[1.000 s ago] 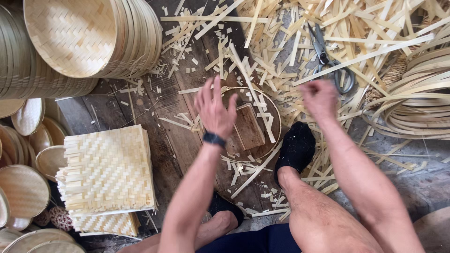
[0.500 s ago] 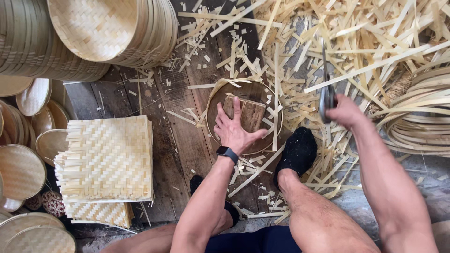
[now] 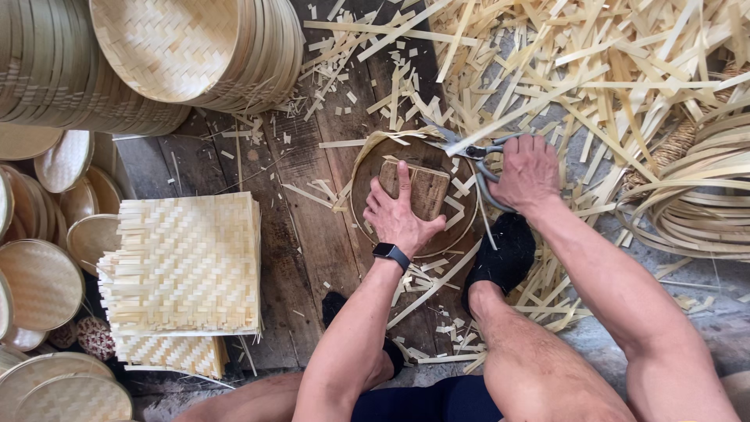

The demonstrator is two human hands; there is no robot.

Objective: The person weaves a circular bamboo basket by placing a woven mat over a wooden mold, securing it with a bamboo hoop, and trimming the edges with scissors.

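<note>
My left hand (image 3: 401,212) presses flat on a small wooden block (image 3: 426,189) lying inside a round bamboo hoop (image 3: 367,164) on the plank floor. A dark watch sits on that wrist. My right hand (image 3: 530,170) grips the handles of metal shears (image 3: 472,150), whose blades point left at the hoop's upper rim, where a strip of bamboo curls off. My right foot in a black sock (image 3: 501,254) rests just below the hoop.
Stacked round woven trays (image 3: 191,47) lie at the top left. A pile of square woven mats (image 3: 183,266) sits left. Small round lids (image 3: 43,281) line the left edge. Loose bamboo strips (image 3: 594,70) cover the top right, and coiled bamboo bands (image 3: 695,195) lie at the right.
My left hand came down from the air and settled on the block in the hoop. My right hand picked up the shears and brought them left to the hoop's rim.
</note>
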